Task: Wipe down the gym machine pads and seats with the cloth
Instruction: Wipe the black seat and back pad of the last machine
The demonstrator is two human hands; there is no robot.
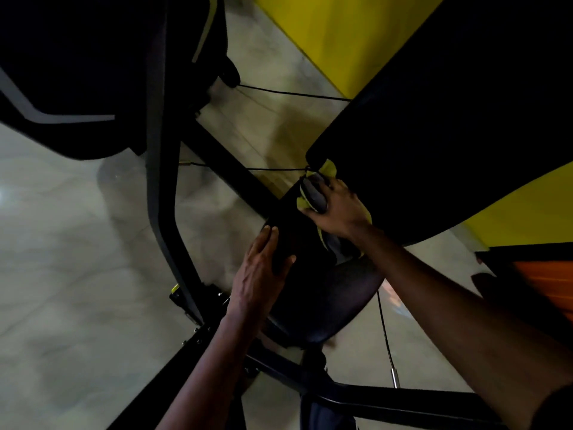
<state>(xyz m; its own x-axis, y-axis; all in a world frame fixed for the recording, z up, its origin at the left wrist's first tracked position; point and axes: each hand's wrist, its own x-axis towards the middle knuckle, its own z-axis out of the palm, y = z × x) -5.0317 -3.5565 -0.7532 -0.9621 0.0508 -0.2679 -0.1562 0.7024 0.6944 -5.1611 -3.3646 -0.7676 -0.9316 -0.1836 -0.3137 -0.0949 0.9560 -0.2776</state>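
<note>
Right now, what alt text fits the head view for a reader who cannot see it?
The right hand grips a bunched yellow and grey cloth against a black machine pad. The left hand rests straight-fingered on the pad's left edge; pale floor lies below.

Pale floor (77,228) (glossy, mottled) carries the black machine frame (161,181).

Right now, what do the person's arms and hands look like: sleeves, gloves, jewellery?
Both forearms are bare. The left hand and right hand wear no gloves, and no watch or ring shows. A dark sleeve edge may show bottom right.
</note>
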